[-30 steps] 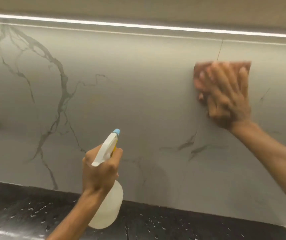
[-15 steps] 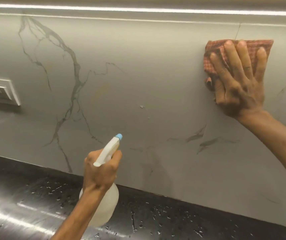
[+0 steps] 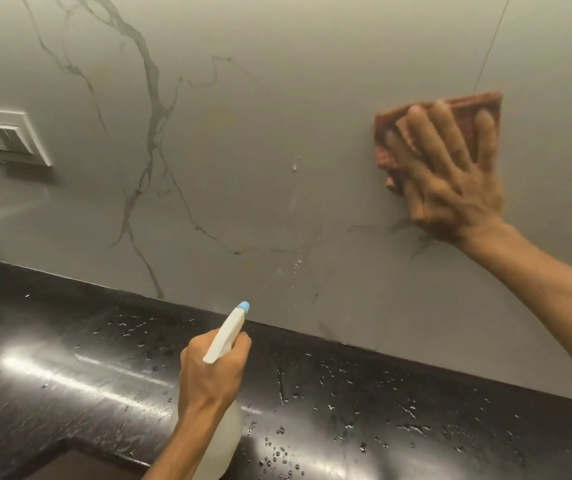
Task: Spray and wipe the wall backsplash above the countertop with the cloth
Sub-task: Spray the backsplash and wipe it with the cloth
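Note:
The grey marble-look backsplash (image 3: pixel 277 133) with dark veins fills the upper view. My right hand (image 3: pixel 450 174) lies flat with fingers spread, pressing a folded reddish checked cloth (image 3: pixel 464 109) against the wall at the right. My left hand (image 3: pixel 208 372) grips a white spray bottle (image 3: pixel 225 336) with a blue nozzle, held above the countertop and aimed at the wall. A thin jet of spray runs from the nozzle to droplets on the wall (image 3: pixel 295 268). The bottle's body is partly hidden behind my left wrist.
A shiny black countertop (image 3: pixel 381 410) dotted with water drops runs along the wall's foot. A white switch and socket plate (image 3: pixel 7 136) sits on the wall at the far left. A vertical tile joint (image 3: pixel 489 53) runs above the cloth.
The view has tilted down, so the light strip is out of frame. My right hand and cloth have slid down the wall. The bottle now sprays a jet at the wall.

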